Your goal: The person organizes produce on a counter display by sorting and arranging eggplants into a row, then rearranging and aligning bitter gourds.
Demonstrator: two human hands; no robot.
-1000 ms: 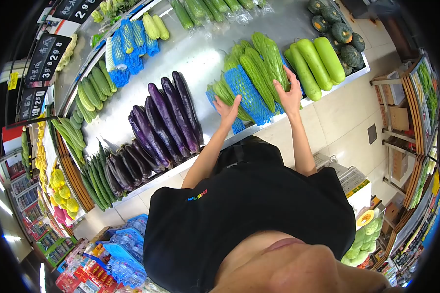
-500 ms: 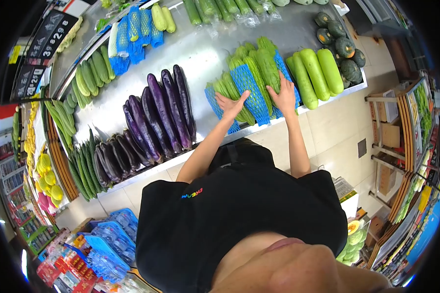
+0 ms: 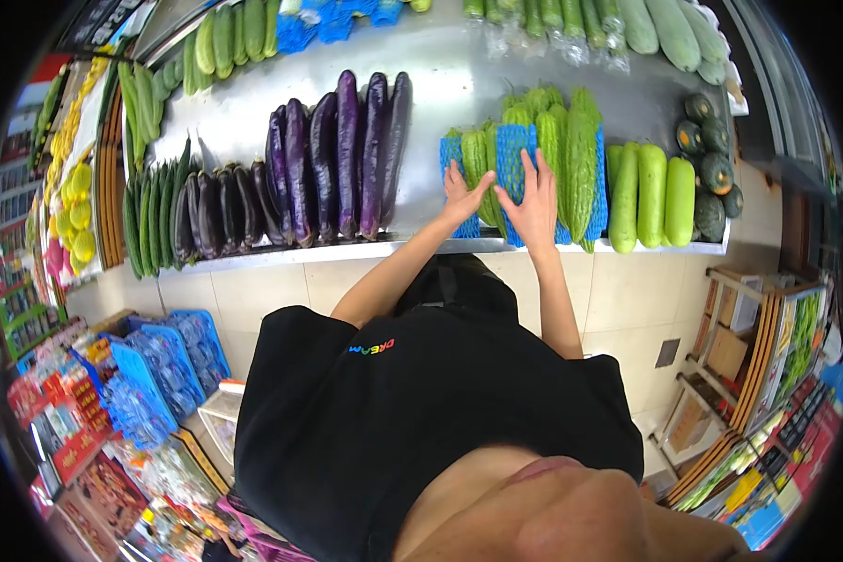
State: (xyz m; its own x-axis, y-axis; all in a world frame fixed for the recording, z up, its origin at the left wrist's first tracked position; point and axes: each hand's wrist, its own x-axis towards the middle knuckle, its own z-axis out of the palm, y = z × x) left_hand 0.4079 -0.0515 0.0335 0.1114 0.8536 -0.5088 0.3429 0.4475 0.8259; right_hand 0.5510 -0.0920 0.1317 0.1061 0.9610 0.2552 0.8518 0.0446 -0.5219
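from my end of the feed, i have the bitter melons (image 3: pixel 583 150) upright in a row near the front edge of the metal display counter (image 3: pixel 440 75), some of them inside blue mesh sleeves (image 3: pixel 514 140). the left hand (image 3: pixel 463 193) is open, thumb spread out to the side, laid over the left end of the row and gripping nothing. the right hand (image 3: pixel 535 201) is open too, its fingers up against a sleeved melon near the middle, not closed round anything. (how hard either one presses, i cannot tell from here.) the two thumbs point toward each other, close together.

just beside the right end of the row i see pale green bottle gourds (image 3: pixel 652 197), with dark green squashes (image 3: pixel 716 173) past them at the corner. well to the left of the melons are long purple eggplants (image 3: pixel 347 150), then shorter dark eggplants (image 3: pixel 229 211), then slim cucumbers (image 3: pixel 155 220). below the counter i get a tiled floor (image 3: pixel 262 292) and, lower left, blue crates (image 3: pixel 159 375) of what look like bottles.
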